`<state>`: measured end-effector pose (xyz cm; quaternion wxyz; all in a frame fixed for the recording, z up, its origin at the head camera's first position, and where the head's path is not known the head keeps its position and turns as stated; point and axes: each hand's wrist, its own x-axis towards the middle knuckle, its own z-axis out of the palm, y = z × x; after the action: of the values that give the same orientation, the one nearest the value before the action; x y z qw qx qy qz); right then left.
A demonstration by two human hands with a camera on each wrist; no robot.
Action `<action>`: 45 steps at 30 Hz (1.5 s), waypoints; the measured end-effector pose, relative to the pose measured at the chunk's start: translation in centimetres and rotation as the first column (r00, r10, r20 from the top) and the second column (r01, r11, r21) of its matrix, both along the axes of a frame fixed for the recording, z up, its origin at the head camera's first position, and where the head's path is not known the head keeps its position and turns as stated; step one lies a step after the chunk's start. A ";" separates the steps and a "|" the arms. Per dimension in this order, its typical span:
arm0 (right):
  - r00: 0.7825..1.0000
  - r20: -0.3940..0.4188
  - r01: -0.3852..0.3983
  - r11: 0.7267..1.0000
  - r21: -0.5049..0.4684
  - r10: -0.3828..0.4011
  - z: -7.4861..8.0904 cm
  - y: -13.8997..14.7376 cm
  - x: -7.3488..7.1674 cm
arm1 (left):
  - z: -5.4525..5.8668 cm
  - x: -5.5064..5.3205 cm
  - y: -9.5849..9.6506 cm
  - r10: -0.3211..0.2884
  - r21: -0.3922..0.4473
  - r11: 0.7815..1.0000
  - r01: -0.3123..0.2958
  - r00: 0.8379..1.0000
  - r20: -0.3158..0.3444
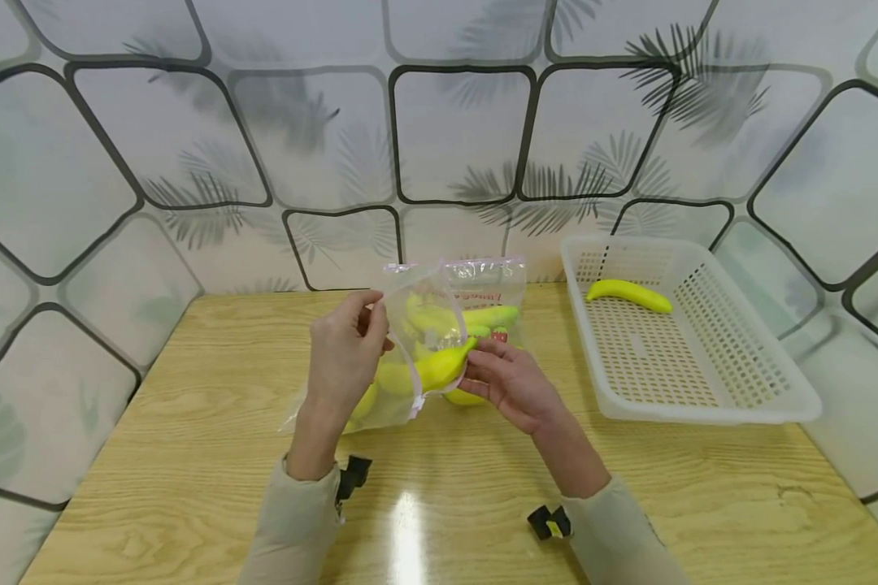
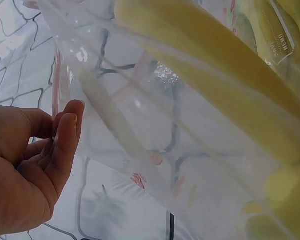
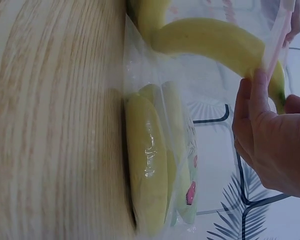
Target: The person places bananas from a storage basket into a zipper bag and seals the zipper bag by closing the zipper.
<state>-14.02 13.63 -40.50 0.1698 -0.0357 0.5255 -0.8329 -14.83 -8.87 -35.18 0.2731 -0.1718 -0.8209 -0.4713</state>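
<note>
A clear zip bag [image 1: 395, 414] lies open-mouthed on the table, with yellow bananas inside. My left hand [image 1: 347, 345] pinches the upper edge of its mouth; in the left wrist view the fingertips meet the thumb at the pinkish rim. At the right side of the mouth, my right hand [image 1: 515, 386] holds a banana [image 1: 442, 367] by its greenish stem end. Most of this banana is inside the bag, as the right wrist view shows. The fingers of the right hand also overlap the bag's pink zip strip [image 3: 279, 42].
Right behind stands a second clear bag [image 1: 486, 276] with red print, filled with bananas. A white plastic basket [image 1: 593, 357] stands at the right, a single banana [image 1: 629, 294] in it. The wooden table [image 1: 212, 422] meets a patterned backdrop [image 1: 336, 146].
</note>
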 end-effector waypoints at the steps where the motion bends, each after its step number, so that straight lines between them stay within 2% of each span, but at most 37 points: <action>1: 1.000 -0.003 0.005 1.000 0.012 -0.005 0.0 -0.1 0.0 | 0.0 0.0 0.0 0.001 -0.001 1.000 -0.001 1.000 -0.001; 10: 0.998 0.031 0.044 0.999 0.028 -0.045 -0.1 -0.3 -0.1 | 0.1 0.1 -0.1 0.015 -0.018 1.000 -0.015 1.000 -0.007; 18: 0.998 0.054 0.031 0.999 -0.017 -0.030 -0.1 -0.3 -0.1 | 0.1 0.0 -0.1 0.006 -0.028 1.000 -0.008 0.999 -0.045; 22: 0.999 0.040 0.031 0.999 0.023 -0.032 -0.6 -0.8 -0.1 | 0.1 0.1 0.0 -0.005 -0.031 1.000 0.003 0.998 -0.056; 29: 0.994 0.051 0.092 0.992 0.088 -0.097 -1.1 -1.8 -0.1 | 0.1 0.1 -0.1 -0.002 -0.024 1.000 0.000 0.999 -0.052; 37: 0.995 -0.029 0.098 0.973 0.210 -0.094 -0.6 -1.7 0.0 | 0.5 0.3 -0.7 0.011 -0.009 1.000 -0.011 0.999 -0.045; 42: 0.996 -0.062 0.074 0.974 0.214 -0.062 -0.3 -1.8 -0.3 | 0.4 0.2 -1.1 -0.002 0.022 1.000 0.003 0.999 -0.046; 45: 0.996 -0.076 0.062 0.976 0.208 -0.047 0.1 -2.1 -1.0 | 0.6 -0.2 -1.6 0.002 0.035 0.999 -0.002 1.000 -0.004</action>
<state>-14.99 11.54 -40.40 0.1309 -0.0325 0.6169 -0.7754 -14.99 -10.47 -34.54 0.2783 -0.1673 -0.8121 -0.4848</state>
